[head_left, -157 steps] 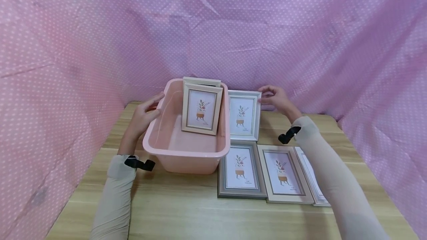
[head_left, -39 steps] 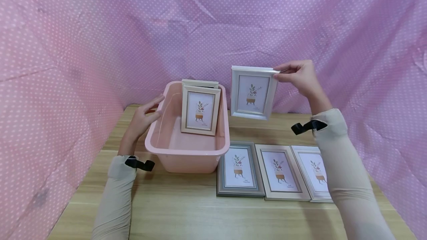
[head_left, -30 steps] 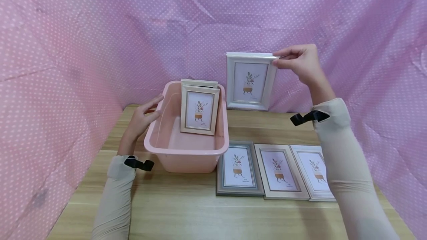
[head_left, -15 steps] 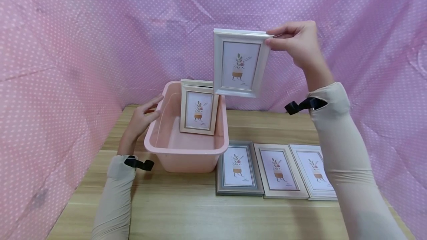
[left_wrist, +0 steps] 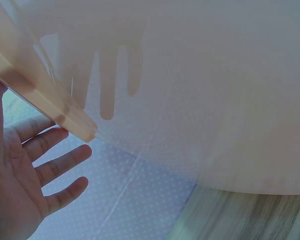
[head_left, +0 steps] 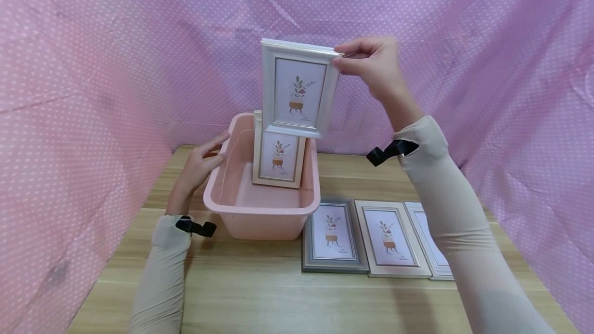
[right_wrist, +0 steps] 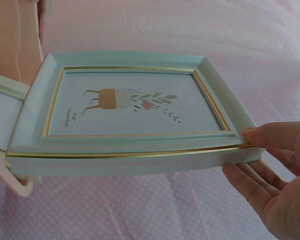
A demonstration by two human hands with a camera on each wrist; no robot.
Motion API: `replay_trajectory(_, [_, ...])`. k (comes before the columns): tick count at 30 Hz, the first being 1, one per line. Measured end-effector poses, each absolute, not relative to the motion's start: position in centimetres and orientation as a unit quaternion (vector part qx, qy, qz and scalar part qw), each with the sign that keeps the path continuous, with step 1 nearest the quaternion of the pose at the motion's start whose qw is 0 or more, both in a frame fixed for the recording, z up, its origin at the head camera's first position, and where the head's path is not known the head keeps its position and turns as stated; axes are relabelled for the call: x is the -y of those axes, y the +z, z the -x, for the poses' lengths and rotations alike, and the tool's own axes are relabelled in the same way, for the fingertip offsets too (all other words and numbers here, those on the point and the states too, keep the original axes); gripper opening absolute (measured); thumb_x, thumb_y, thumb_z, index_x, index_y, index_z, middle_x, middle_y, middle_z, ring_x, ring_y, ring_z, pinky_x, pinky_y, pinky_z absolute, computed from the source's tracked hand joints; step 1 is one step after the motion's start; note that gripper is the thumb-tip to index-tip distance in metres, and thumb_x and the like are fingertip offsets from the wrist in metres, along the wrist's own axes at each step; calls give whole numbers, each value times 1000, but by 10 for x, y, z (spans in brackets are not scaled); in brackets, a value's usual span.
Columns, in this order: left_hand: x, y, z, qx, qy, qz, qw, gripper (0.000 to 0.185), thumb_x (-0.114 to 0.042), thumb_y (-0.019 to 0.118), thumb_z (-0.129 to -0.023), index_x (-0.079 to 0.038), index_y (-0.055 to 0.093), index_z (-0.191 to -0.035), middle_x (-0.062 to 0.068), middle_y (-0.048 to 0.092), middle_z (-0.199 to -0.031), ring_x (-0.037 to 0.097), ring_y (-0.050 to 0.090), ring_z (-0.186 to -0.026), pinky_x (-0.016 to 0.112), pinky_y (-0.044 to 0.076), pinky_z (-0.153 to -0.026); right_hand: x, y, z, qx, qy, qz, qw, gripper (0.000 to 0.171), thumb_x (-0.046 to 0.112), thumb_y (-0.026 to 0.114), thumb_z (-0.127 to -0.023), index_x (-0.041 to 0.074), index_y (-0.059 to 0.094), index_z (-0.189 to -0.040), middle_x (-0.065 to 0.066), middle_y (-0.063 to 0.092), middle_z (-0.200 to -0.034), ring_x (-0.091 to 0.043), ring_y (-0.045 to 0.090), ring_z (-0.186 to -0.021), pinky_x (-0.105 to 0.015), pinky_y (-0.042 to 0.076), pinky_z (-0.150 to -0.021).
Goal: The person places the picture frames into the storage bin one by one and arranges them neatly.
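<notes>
My right hand (head_left: 373, 63) pinches a white picture frame (head_left: 299, 92) by its upper right corner, thumb on the front and fingers behind. The frame hangs upright above the pink plastic basin (head_left: 260, 211), its lower part overlapping a cream picture frame (head_left: 278, 156) that leans inside. Part of another frame shows behind the cream one. In the right wrist view the held frame (right_wrist: 130, 100) has gold trim and a potted-plant print. My left hand (head_left: 197, 166) rests at the basin's left rim; in the left wrist view its fingers (left_wrist: 65, 165) are extended and spread.
On the wooden table (head_left: 250, 293) right of the basin, a grey frame (head_left: 334, 231), a cream frame (head_left: 392, 238) and a white frame (head_left: 426, 236) lie in a row, the last partly behind my right arm. Pink dotted cloth (head_left: 417, 14) hangs behind and at both sides.
The white frame, first beside the basin's right side, has been lifted by my right hand and carried left over the basin. My left hand has stayed at the rim.
</notes>
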State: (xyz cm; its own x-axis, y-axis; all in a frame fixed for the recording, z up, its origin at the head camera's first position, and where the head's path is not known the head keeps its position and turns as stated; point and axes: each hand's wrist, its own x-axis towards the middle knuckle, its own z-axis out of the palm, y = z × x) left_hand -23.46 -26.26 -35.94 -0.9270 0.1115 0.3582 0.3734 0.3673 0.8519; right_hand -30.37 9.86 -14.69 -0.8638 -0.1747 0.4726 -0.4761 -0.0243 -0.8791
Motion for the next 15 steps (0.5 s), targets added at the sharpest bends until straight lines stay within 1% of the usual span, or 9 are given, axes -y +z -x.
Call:
replay_trajectory(4, [263,-360,236,813,-549,156,119,48,-5,56,-90,-2,47,-136,14,39,-147,37,47,-119,54,36,-98,-87,-157,306,687,677,-238,109,20,-11,77,-66,-5,73,-85,-8,72,-74,-17,69,-68,-27,56,-64])
replay_trajectory(7, [261,-360,237,812,-549,158,116,48,-5,56,-90,-1,46,-137,15,38,-147,37,47,-120,57,34,-99,-82,-165,308,690,673,-243,111,20,-10,77,-67,-5,73,-85,-7,72,-74,-17,69,-68,-28,56,-64])
replay_trajectory(15, [256,-357,238,815,-549,149,114,49,-5,55,-89,-3,47,-137,15,41,-145,36,46,-122,56,35,-100,-78,-185,313,702,662,-239,109,19,-10,76,-69,-6,72,-87,-5,72,-72,-15,69,-66,-26,56,-63])
